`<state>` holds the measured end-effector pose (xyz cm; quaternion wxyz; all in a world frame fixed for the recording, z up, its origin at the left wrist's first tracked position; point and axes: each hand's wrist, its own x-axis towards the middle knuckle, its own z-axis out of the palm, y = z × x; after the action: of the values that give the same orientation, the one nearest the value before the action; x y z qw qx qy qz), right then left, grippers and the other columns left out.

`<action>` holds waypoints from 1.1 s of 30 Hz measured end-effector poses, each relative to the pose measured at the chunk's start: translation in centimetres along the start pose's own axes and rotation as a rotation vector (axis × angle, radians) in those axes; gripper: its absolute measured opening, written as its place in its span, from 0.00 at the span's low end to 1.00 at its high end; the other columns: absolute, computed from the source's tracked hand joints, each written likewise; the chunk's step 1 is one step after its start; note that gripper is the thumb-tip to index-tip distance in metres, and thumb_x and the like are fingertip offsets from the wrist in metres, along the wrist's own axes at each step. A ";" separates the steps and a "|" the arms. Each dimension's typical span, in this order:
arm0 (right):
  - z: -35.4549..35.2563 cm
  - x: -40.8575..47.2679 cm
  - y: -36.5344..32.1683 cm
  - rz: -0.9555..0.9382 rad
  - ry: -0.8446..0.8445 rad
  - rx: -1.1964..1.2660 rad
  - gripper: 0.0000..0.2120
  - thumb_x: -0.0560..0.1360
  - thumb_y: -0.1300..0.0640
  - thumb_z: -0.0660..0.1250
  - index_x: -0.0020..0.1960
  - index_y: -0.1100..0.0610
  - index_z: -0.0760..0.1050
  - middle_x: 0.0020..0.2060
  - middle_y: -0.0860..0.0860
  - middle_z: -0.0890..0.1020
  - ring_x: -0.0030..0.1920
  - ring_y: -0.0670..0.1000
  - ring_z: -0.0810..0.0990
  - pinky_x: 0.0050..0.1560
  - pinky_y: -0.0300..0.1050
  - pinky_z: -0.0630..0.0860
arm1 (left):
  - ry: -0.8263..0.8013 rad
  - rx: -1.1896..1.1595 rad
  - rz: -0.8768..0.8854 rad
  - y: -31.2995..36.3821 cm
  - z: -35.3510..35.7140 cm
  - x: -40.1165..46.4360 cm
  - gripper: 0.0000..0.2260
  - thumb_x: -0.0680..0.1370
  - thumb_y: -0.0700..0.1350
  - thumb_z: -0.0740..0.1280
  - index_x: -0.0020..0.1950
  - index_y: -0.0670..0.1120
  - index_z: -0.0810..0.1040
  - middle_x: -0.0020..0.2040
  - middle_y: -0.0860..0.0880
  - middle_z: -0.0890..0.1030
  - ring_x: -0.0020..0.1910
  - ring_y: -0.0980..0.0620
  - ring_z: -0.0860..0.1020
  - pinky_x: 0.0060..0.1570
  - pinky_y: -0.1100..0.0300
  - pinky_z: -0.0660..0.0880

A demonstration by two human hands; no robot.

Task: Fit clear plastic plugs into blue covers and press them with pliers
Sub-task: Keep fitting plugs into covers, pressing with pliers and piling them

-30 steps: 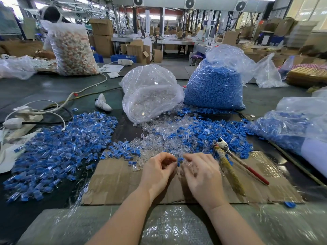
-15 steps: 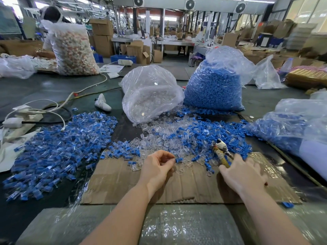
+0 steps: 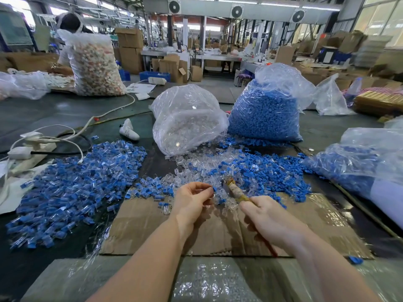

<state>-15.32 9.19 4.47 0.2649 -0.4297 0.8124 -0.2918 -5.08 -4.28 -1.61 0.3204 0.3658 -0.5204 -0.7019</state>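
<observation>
Cardboard (image 3: pixel 139 227): right hand (image 3: pixel 268 216) grips pliers (image 3: pixel 236 190) (tilted).

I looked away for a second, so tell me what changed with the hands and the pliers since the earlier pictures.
The right hand left the left hand, reached right to the pliers on the cardboard, gripped them and swung their nose toward the left hand. The left hand kept pinching its blue cover. Piles and bags stayed put.
</observation>
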 end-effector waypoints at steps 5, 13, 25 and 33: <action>-0.1 -1.0 -0.8 0.043 -0.178 0.065 0.09 0.76 0.59 0.60 0.37 0.55 0.67 0.28 0.48 0.70 0.25 0.45 0.67 0.26 0.36 0.63 | 0.033 0.015 0.013 0.4 -0.1 -0.1 0.04 0.74 0.36 0.69 0.42 0.44 0.81 0.29 0.49 0.80 0.27 0.54 0.79 0.20 0.62 0.73; -0.2 -1.1 -1.7 0.113 -0.283 0.105 0.07 0.73 0.62 0.59 0.38 0.54 0.66 0.31 0.49 0.70 0.29 0.47 0.68 0.30 0.39 0.64 | 0.094 0.030 0.001 0.5 0.0 -0.2 0.02 0.75 0.36 0.67 0.44 0.42 0.79 0.29 0.47 0.78 0.26 0.53 0.76 0.23 0.58 0.74; -0.2 -1.2 -2.2 0.007 -0.273 0.039 0.09 0.75 0.63 0.56 0.37 0.55 0.64 0.34 0.50 0.69 0.29 0.45 0.66 0.25 0.34 0.62 | 0.164 -0.011 0.017 0.7 0.6 -0.4 0.04 0.74 0.34 0.68 0.41 0.41 0.79 0.32 0.45 0.79 0.27 0.54 0.77 0.33 0.54 0.77; 0.7 -0.9 -1.4 -0.069 -0.160 -0.097 0.13 0.77 0.62 0.55 0.35 0.52 0.64 0.33 0.48 0.69 0.28 0.43 0.66 0.23 0.29 0.62 | 0.202 0.030 0.018 0.6 0.9 -0.8 0.04 0.74 0.34 0.68 0.42 0.42 0.79 0.34 0.45 0.80 0.25 0.57 0.77 0.27 0.63 0.75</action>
<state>-13.69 9.17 5.12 0.2979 -0.4916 0.7865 -0.2259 -5.35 -3.30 -0.69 0.3721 0.4348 -0.4994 -0.6505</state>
